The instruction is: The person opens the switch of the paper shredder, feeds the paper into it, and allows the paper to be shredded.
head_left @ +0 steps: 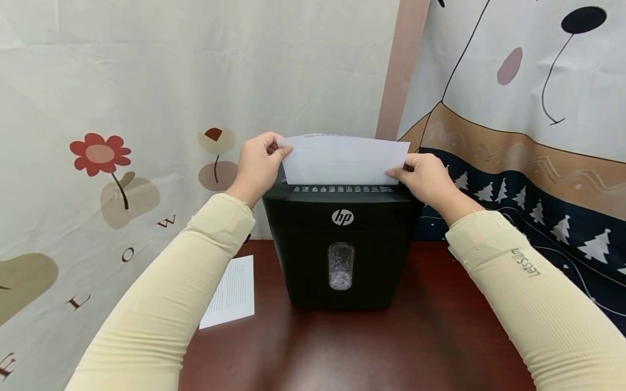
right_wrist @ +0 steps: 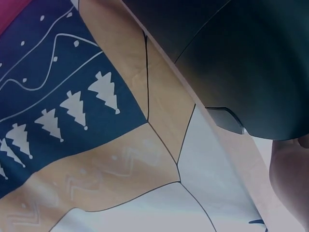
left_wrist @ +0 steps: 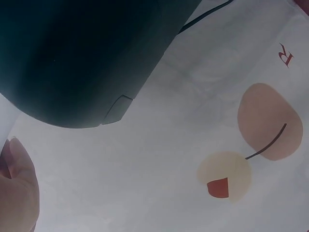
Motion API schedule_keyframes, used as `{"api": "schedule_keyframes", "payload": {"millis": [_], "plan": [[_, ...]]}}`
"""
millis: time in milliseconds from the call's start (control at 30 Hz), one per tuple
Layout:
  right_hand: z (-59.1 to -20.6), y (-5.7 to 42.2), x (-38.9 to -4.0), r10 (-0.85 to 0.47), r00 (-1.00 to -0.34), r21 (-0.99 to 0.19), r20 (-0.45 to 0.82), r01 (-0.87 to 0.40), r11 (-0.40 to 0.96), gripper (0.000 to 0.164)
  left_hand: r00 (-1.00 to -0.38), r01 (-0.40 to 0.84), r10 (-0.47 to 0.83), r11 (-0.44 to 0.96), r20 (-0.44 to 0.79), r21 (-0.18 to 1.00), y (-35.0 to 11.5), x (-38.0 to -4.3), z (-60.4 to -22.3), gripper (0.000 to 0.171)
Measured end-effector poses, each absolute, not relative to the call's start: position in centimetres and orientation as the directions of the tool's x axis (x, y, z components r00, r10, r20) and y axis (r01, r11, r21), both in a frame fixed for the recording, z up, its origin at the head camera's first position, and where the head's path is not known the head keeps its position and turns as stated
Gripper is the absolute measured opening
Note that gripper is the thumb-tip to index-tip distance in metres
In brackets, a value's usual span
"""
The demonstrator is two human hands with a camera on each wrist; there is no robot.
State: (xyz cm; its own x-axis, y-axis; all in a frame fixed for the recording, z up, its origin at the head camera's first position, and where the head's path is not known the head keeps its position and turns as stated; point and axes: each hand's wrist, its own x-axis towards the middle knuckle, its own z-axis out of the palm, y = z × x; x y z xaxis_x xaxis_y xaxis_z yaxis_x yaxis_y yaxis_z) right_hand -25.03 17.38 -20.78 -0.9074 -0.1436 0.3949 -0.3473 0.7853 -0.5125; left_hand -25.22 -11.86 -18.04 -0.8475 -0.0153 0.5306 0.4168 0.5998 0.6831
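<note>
A white sheet of paper [head_left: 342, 160] stands upright at the top of a black HP paper shredder [head_left: 303, 250], its lower edge at the feed slot. My left hand [head_left: 259, 163] pinches the sheet's upper left corner between thumb and fingers. On the other side my right hand [head_left: 425, 176] pinches the right edge, lower down, close to the shredder's top. Shredded bits show through the shredder's window [head_left: 340, 266]. In the left wrist view only part of the left hand [left_wrist: 18, 188] appears, beside the shredder's dark side; the right wrist view shows part of the right hand [right_wrist: 289, 179].
A printed sheet [head_left: 232, 293] lies on the dark red table [head_left: 342, 347] left of the shredder, partly behind the left forearm. Patterned curtains [head_left: 171, 81] hang close behind the table. A dark cord [left_wrist: 205, 17] runs by the shredder in the left wrist view.
</note>
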Motion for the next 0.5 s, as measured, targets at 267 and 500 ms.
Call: {"api": "schedule_keyframes", "payload": {"millis": [267,500], "plan": [[-20.68,17.29,-24.97,-0.142,-0.910,-0.508,0.390,-0.342,0.790,0.020,-0.855,0.408,-0.001,0.617,0.519,0.673,-12.04,-25.55,-18.31,0.016],[-20.86,17.16,-25.21,-0.174,-0.903,-0.496,0.392,-0.367,0.787,0.020,-0.870,0.398,0.021,0.621,0.493,0.675,-12.39,-25.71,-18.75,0.015]]}}
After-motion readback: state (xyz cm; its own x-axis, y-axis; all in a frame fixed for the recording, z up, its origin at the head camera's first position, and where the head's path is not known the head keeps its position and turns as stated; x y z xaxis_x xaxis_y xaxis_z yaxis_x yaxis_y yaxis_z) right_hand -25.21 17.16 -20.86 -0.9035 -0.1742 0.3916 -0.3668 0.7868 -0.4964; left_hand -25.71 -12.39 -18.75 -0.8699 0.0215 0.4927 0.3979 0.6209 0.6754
